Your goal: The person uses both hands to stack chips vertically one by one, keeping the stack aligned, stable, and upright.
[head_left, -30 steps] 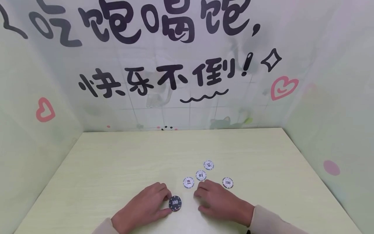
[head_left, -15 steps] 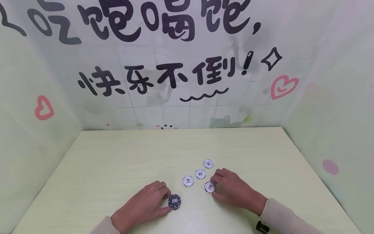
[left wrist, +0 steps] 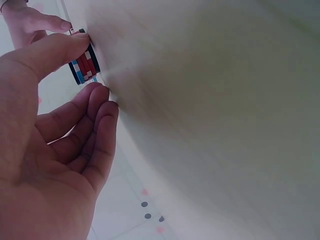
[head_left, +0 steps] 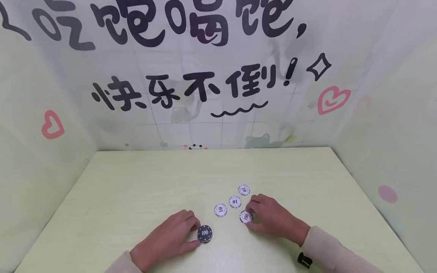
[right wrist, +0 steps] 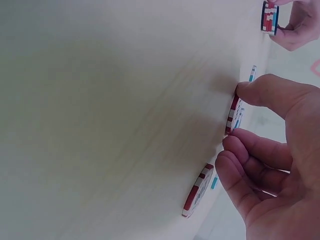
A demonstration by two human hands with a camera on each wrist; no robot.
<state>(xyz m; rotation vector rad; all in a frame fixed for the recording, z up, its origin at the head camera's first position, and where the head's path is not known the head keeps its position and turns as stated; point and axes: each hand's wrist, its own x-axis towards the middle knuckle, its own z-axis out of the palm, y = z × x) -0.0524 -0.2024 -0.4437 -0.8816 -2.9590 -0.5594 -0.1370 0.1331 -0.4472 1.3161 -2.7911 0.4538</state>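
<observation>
While black lettering (head_left: 199,86) on the back wall (head_left: 348,41) reads "吃饱喝饱," above "快乐不倒!", smaller print is legible on the poker chips on the pale bench (head_left: 136,182). A stack of poker chips (head_left: 205,234), topped by a black one marked "100", stands at the left hand (head_left: 170,235), whose grip pinches it between thumb and fingertips; its sides show black, red, blue and white bands. The right hand (head_left: 274,218) has its grip pinching a white 100 chip (head_left: 245,217) with red-and-white edging, held level on or barely above the bench (which of the two, I cannot tell). Its number is turned sideways.

Beyond the gap between the hands, three white chips marked "10" lie flat in a slanting row: the nearest 10 chip (head_left: 220,210), the middle 10 chip (head_left: 235,201), printed upside down, and the farthest 10 chip (head_left: 244,190). The right wrist view shows a second red-edged chip (right wrist: 198,191) just beside that hand, its print too slanted to read. A small black object (head_left: 305,260) sits under the right sleeve (head_left: 329,248). Pink hearts, one of them this heart outline (head_left: 334,100), decorate the walls.
</observation>
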